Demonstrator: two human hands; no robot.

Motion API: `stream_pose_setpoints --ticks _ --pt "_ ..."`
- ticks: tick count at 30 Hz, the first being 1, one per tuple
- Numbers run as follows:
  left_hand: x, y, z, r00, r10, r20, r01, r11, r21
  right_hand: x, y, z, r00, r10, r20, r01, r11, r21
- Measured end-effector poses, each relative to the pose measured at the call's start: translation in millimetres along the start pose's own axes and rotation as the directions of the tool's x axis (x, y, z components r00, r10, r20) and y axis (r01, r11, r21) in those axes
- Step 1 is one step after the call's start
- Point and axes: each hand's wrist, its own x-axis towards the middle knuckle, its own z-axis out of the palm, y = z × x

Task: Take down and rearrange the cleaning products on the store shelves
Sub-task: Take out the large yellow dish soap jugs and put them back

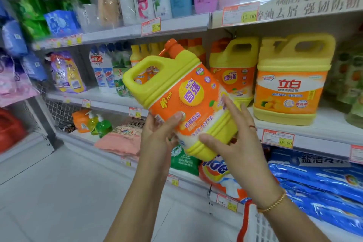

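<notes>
- The yellow plastic jug with an orange label (188, 94) is off the shelves, held in the air at chest height in front of the white middle shelf (330, 125).
- Its long axis is tilted. The orange cap (172, 47) points up and to the left, and the yellow base sits down and to the right, nearest the person.
- The left hand (159, 133) grips the jug's lower left side, with the thumb pressed flat on the label and the other fingers hidden behind the body.
- The right hand (235, 139) holds the base end. Its thumb lies across the yellow foot and its fingers (230, 107) reach up the right flank, so the jug is clamped between them.
- Both forearms rise from below, wrists bent back. The right hand is nearer the shelf and looks to take most of the weight.
- Just behind and to the right, a matching yellow jug (232, 76) stands upright on the middle shelf, with a larger yellow handled jug (290, 88) beside it.
- My judgement is that shelving the held jug means turning it cap-up first, then pushing it base-first away from the body, to the left of the matching one.
- The handle is free, and neither hand is in it.
</notes>
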Motion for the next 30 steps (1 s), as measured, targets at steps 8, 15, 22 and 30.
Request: stream_pose_setpoints --ticks 8,15,22,30 --pt "-10.5 14.0 19.1 0.988 0.08 0.134 -0.088 0.995 0.054 -9.3 12.1 20.3 0.942 -0.327 -0.073 0.295 0.914 -0.279" --pt "5.4 37.0 4.7 0.943 -0.087 0.321 0.025 0.981 0.192 -11.9 7.1 -5.7 0.936 -0.201 0.288 0.069 0.91 0.41" --pt "17.7 47.8 -35.7 0.896 -0.262 0.358 0.176 0.951 0.256 -23.4 27.2 7.4 0.781 0.015 0.625 -0.579 0.395 0.714" --pt "28.5 57.7 -59.5 0.924 -0.337 0.181 0.315 0.939 0.139 -20.6 9.9 11.5 0.663 0.287 0.691 -0.732 0.443 0.518"
